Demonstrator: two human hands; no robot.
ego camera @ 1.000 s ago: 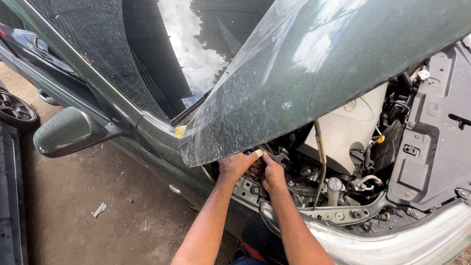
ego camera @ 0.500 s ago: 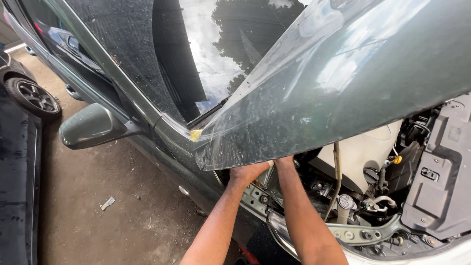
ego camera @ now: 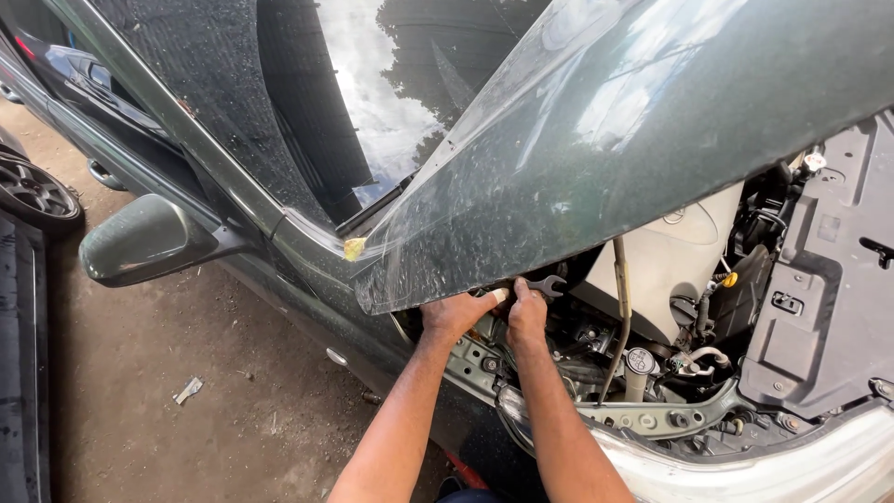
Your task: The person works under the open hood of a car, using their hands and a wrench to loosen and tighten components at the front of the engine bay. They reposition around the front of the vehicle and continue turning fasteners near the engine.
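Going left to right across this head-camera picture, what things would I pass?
Tyre → side mirror → left hand → right hand → wrench → prop rod → yellow dipstick handle → black plastic cover.

We look down at our two hands working under the raised dark green hood [ego camera: 596,158] of a car. Our left hand [ego camera: 454,314] and right hand [ego camera: 526,319] sit side by side at the centre, the right one gripping a metal wrench [ego camera: 543,286] whose open end points toward 2 o'clock. A white reservoir [ego camera: 675,256] lies at 3 o'clock, the side mirror [ego camera: 144,240] at 9 o'clock, the windshield [ego camera: 372,102] at 12.
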